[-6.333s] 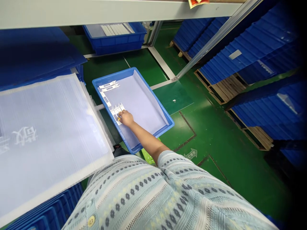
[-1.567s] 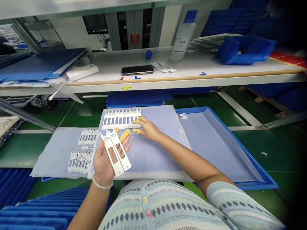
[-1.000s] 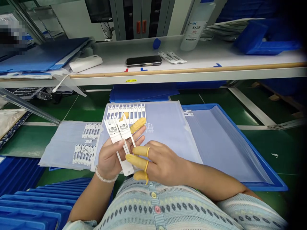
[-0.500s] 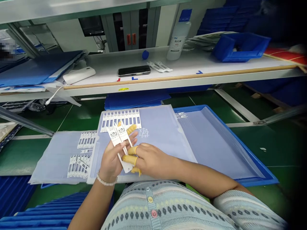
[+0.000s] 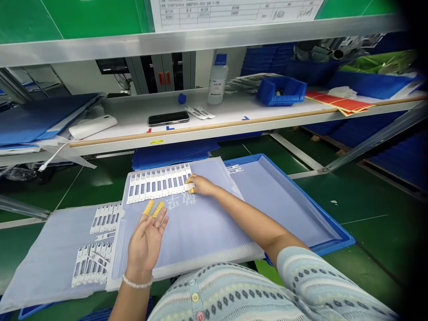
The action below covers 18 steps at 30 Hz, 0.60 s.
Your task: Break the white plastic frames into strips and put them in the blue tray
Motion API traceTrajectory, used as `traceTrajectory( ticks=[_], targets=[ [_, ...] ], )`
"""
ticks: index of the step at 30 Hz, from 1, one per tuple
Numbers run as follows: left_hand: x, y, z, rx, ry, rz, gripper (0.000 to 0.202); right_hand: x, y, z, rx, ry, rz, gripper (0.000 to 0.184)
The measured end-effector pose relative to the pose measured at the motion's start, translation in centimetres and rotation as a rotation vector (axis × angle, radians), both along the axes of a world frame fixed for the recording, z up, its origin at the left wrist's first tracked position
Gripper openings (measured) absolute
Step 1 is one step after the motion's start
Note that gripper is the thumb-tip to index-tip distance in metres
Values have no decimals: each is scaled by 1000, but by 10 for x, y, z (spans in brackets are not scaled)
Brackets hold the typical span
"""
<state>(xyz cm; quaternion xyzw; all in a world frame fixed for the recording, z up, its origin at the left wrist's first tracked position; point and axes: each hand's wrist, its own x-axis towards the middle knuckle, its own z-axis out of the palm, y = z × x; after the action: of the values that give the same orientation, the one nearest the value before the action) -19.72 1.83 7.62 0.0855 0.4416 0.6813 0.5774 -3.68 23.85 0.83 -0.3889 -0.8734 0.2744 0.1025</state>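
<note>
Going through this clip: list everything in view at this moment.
white plastic strips: about a dozen, white, in a row on the nearer sheet
strip groups: two, white, on the left sheet
corrugated plastic sheets: two, translucent, side by side
tray: one, blue, partly under the nearer sheet
shelf: one, white, ahead
bottle: one, white, on the shelf
phone: one, black, on the shelf
bin: one, blue, on the shelf
left hand: one, open, palm up, two yellow finger cots
right hand: one, fingertips at the row's right end
</note>
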Motion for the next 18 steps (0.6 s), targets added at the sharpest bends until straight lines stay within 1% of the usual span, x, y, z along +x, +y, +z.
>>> traceTrajectory(
  ticks=[6,14,16,18],
  targets=[
    [1,0,-1,-12,7,-11,45,4,2,-2,0,-21,23,39],
    [11,5,-6,-60,57,-37,41,3,5,-5,-7,-9,75,43],
    [16,7,-8,-76,71,-49,39,5,5,-5,10,-4,100,45],
    [23,8,-8,-96,96,-62,39,12,7,-3,61,17,140,43]
  ],
)
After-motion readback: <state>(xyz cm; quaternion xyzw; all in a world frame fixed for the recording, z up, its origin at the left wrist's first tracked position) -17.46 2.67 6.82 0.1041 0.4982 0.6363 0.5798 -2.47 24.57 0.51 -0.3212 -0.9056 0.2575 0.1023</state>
